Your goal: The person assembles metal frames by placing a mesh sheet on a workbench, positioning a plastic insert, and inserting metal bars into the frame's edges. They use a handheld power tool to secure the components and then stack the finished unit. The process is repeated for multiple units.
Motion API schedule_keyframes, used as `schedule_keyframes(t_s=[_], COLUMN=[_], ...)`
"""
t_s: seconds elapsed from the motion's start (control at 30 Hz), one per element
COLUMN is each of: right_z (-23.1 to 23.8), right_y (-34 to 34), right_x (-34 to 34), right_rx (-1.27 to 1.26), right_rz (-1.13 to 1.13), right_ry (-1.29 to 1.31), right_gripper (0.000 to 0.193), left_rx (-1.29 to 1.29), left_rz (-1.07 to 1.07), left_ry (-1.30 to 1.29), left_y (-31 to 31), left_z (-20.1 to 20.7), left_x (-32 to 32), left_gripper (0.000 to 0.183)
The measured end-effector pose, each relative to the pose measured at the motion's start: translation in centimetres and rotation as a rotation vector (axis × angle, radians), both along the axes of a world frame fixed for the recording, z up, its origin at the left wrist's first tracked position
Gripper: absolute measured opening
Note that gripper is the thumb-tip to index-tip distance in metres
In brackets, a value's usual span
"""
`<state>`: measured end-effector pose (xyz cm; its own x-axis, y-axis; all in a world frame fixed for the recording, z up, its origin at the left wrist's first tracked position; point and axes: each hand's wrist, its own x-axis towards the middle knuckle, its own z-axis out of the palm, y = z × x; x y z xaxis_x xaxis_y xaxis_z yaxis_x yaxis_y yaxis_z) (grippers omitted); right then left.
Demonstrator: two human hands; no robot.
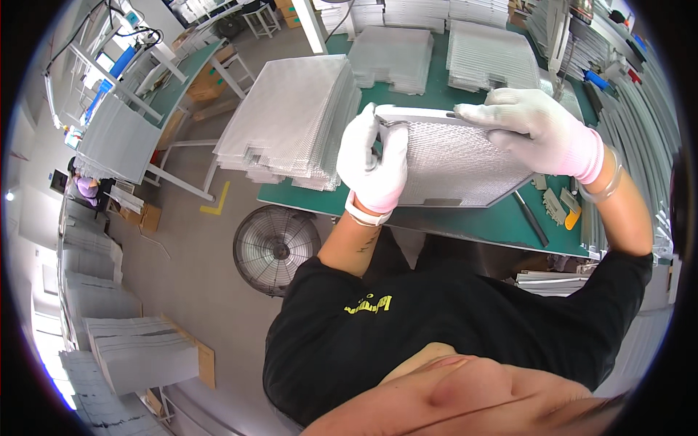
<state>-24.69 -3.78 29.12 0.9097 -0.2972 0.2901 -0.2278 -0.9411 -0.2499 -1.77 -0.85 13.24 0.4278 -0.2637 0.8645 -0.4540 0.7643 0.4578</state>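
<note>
Both my hands, in white gloves, hold a silver mesh panel (454, 161) with a thin metal frame, tilted up over the green table (436, 216). My left hand (374, 158) is closed around its upper left corner, thumb and fingers pinching the frame. My right hand (534, 127) grips the upper frame edge towards its right end, with fingertips on the rim. Part of the panel's right side is hidden behind the right hand. Close to its lower right lie a dark rod-like tool (531, 219), small grey notched pieces (554, 207) and an orange-handled tool (573, 218).
A tall stack of mesh sheets (291, 105) stands left of my hands, with more stacks (392, 54) (491, 52) at the back. Long metal strips (632, 152) line the right. A round floor fan (276, 251) stands left of me. Another person (88, 188) is far left.
</note>
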Motion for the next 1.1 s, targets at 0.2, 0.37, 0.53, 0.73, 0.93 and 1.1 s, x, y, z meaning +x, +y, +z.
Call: schedule_keyframes(t_s=[0.2, 0.37, 0.53, 0.73, 0.93, 1.1], right_z=[0.1, -0.2, 0.0, 0.1, -0.7, -13.5], right_y=[-0.1, 0.0, -0.1, -0.2, 0.4, 1.9], right_x=[0.3, 0.4, 0.5, 0.7, -0.9, -10.0], right_rx=[0.016, -0.033, -0.024, -0.074, -0.519, 0.006], right_rz=[-0.026, -0.014, -0.043, -0.038, -0.087, -0.86], right_ry=[-0.022, -0.043, -0.009, 0.016, -0.148, -0.733], right_gripper=[0.056, 0.053, 0.053, 0.053, 0.052, 0.045], left_rx=[0.019, 0.053, 0.095, 0.035, 0.196, 0.295], left_rz=[0.215, 0.144, 0.064, -0.381, -0.369, -0.282], left_ry=[-0.182, -0.058, 0.014, 0.065, -0.085, -0.109], left_y=[0.4, 0.1, -0.2, -1.2, -2.2, -2.1], left_z=[1.3, 1.2, 0.6, 0.9, -0.7, 1.2], left_x=[0.6, 0.5, 0.5, 1.6, 2.5, 1.9], left_gripper=[0.03, 0.027, 0.029, 0.038, 0.036, 0.034])
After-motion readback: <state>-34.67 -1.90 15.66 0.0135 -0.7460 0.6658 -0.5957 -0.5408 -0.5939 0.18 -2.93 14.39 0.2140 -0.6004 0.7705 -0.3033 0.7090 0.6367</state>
